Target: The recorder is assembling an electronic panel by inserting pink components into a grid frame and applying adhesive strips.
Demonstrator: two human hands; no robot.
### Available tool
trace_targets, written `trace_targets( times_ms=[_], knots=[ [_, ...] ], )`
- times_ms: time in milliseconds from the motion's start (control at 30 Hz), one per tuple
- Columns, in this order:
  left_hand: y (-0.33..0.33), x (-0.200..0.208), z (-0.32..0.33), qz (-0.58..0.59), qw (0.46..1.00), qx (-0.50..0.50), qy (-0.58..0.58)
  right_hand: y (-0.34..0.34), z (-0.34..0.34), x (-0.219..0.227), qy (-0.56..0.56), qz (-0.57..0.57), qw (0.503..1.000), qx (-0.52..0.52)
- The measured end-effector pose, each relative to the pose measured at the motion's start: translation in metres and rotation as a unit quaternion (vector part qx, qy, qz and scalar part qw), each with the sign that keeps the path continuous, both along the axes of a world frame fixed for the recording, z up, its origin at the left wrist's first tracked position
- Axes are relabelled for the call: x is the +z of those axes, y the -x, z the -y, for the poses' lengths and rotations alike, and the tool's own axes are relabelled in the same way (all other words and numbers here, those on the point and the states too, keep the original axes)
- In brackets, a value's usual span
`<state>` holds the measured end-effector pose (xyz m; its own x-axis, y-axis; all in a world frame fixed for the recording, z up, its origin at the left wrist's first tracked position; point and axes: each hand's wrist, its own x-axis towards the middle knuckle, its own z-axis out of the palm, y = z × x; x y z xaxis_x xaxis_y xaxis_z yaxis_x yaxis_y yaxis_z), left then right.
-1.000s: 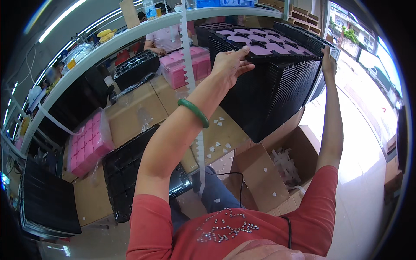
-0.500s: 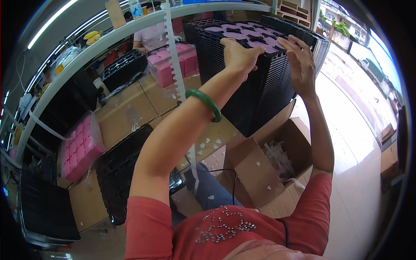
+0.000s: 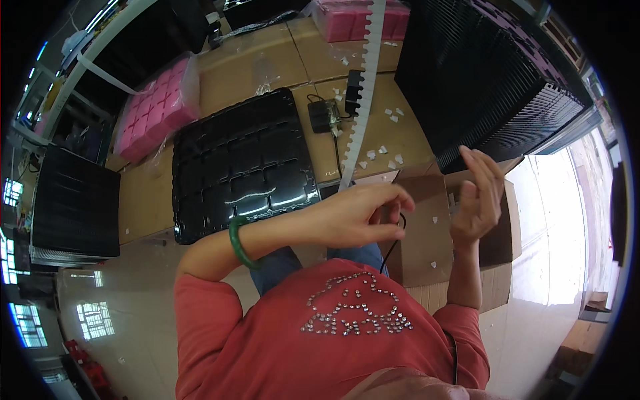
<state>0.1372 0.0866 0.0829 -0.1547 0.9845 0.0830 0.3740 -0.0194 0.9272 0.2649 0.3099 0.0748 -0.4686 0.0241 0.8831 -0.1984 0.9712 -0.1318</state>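
My left hand [image 3: 373,213], with a green bangle [image 3: 241,243] round the wrist, hangs in front of my chest. Its fingers are bent and its thumb stands apart, with nothing visible between them. My right hand [image 3: 479,200] is raised to the right over the cardboard box [image 3: 427,233], fingers stretched and holding nothing. Beyond it rises a tall stack of black plastic trays [image 3: 480,73] with pink pieces on top. A black moulded tray [image 3: 243,167] lies on the cardboard-covered table, left of and beyond my left hand.
A white notched strip [image 3: 363,100] hangs over the table. White scraps [image 3: 383,153] lie beside a small black device [image 3: 323,117] with a cable. Wrapped pink blocks [image 3: 160,107] and another pink pack [image 3: 360,20] sit farther back. More stacked black trays [image 3: 77,200] stand at left.
Both hands have come away from the top of the tray stack and down toward my body. The view has tilted down and left, showing more of the black tray on the table.
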Motion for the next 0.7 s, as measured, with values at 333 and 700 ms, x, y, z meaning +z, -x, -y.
trace_targets(
  times_ms=[333, 700],
  knots=[
    [-0.019, -0.052, 0.086, 0.095, 0.982, 0.162, 0.008, 0.174, 0.01, -0.099, 0.485, 0.238, 0.814, 0.214],
    [-0.018, -0.097, 0.085, 0.244, 0.942, 0.22, -0.065, 0.087, 0.093, -0.039, 0.635, 0.241, 0.597, 0.428]
  ],
)
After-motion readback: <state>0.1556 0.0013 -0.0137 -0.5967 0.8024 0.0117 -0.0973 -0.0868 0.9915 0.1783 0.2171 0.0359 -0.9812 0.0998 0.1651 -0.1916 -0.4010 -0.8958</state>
